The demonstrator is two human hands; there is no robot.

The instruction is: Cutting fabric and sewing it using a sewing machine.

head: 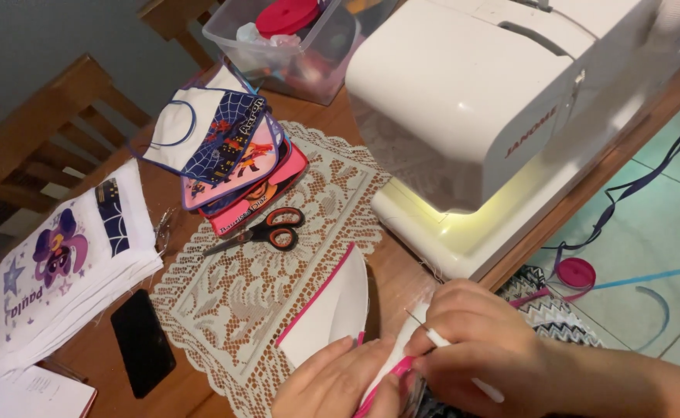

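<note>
right hand point(471, 340) pinches white tool point(439, 337) | left hand point(340, 383) grips white pink-edged fabric piece point(332, 306)

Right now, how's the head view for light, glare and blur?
Head view: the brightest light comes from the lamp under the sewing machine, washing out its base; the room at upper left is dim; the scissors and lace mat are sharp; the left hand and right hand are slightly soft near the bottom edge.
</note>
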